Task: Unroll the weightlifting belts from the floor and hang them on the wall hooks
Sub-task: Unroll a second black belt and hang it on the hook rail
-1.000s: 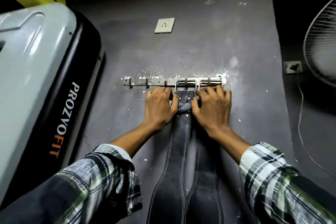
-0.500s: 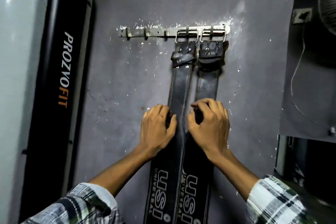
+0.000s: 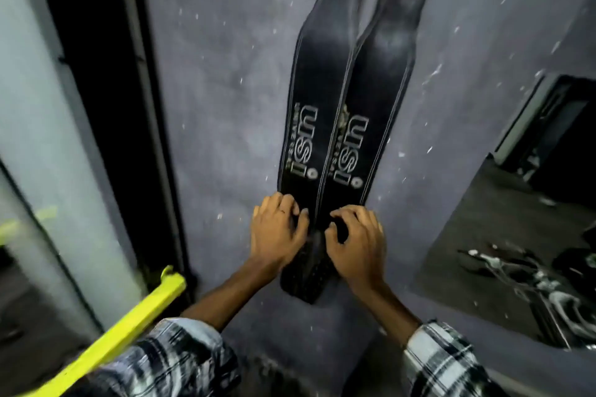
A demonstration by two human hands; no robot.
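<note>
Both arms reach forward and a bit inward from the bottom of the frame, checked black-and-white shirt sleeves pushed back to the forearms, wrists angled so the palms face the grey painted wall.

Left hand is laid over the lower end of the left black leather weightlifting belt with the silver USI lettering, fingers curled loosely and pressing it against the wall. It's not a closed fist, more a half-open cupped hand resting on the belt. Right hand does the same on the right black leather weightlifting belt with the same logo, fingers bent, thumb tucked toward the gap between the two. Can't tell if either hand actually pinches an edge or just pushes flat.

The belts hang side by side down the wall, edges touching or slightly overlapping, tops running out of the frame. Their narrow perforated tail ends poke out below the hands.

On the left is a pale grey machine panel with a black edge and a bright yellow-green bar close to the left sleeve. On the right, a dark opening with blurry metal bits inside. The whole shot is motion-blurred.
</note>
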